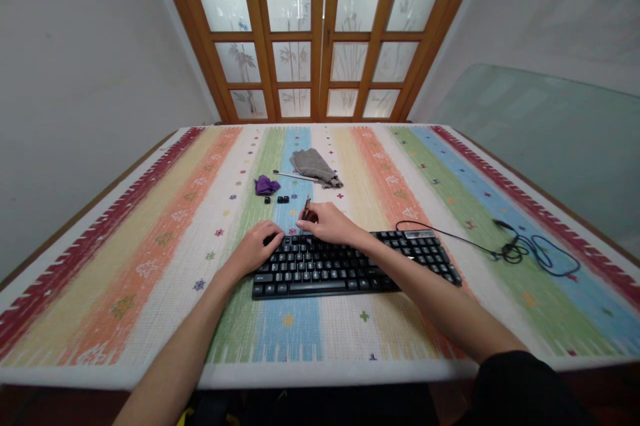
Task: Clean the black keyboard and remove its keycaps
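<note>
A black keyboard (320, 273) lies on the striped tablecloth in front of me. My left hand (257, 247) holds it at its upper left corner, thumb and fingers bent against the edge. Above its back edge, my right hand (327, 223) pinches a small, slim tool (307, 205), whose thin end points down toward the top row of keys. The fingers hide much of this tool, so its kind is unclear. Past the hands sit a few loose black keycaps (283, 199), with one more keycap (267, 200) slightly to their left.
Beyond the keycaps lie a crumpled purple cloth (267, 185), a grey cloth (315, 165) and a thin pale stick with a dark tip (295, 176). The keyboard's cable (515, 249) coils on the right of the tablecloth (170, 266). Wooden glazed doors (320, 66) stand behind the table.
</note>
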`<state>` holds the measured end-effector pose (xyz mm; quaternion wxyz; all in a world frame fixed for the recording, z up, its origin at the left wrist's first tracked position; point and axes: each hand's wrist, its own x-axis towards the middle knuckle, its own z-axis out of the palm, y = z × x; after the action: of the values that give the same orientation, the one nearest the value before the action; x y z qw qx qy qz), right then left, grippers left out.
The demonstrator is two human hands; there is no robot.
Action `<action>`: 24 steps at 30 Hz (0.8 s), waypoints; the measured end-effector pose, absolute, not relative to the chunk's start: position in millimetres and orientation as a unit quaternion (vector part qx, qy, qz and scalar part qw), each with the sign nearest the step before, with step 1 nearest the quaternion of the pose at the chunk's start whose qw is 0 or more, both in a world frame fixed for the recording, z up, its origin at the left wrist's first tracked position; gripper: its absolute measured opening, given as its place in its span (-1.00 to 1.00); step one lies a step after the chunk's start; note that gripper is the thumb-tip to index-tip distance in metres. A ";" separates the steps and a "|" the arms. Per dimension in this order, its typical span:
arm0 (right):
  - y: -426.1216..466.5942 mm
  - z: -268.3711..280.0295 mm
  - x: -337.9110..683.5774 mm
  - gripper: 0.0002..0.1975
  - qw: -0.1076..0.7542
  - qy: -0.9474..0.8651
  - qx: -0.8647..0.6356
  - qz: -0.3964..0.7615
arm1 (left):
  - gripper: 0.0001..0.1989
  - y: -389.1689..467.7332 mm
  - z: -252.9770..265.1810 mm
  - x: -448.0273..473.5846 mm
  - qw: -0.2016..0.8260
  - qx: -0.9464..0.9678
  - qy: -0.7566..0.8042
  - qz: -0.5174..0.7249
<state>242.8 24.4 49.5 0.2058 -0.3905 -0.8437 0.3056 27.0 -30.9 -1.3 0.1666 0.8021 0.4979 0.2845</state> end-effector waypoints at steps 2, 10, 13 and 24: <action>15.4 52.1 243.5 -0.83 0.197 -0.861 -0.381 0.273 | -0.77 -30.8 -1.5 27.2 0.169 0.801 0.499 0.284; 17.4 58.0 233.5 -0.81 0.154 -0.885 -0.384 0.214 | -0.76 -30.5 -3.2 27.3 0.172 0.800 0.496 0.289; 24.6 60.1 227.1 -0.81 0.142 -0.882 -0.386 0.231 | -0.75 -30.6 -2.8 27.4 0.171 0.800 0.497 0.288; 53.0 42.7 222.6 -0.72 0.129 -0.833 -0.382 0.380 | -0.76 -31.3 0.1 28.6 0.175 0.801 0.500 0.281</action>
<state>222.6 53.0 42.7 0.1294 -0.3816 -0.8325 0.3801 28.6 -31.3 0.1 0.1746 0.8007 0.4996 0.2807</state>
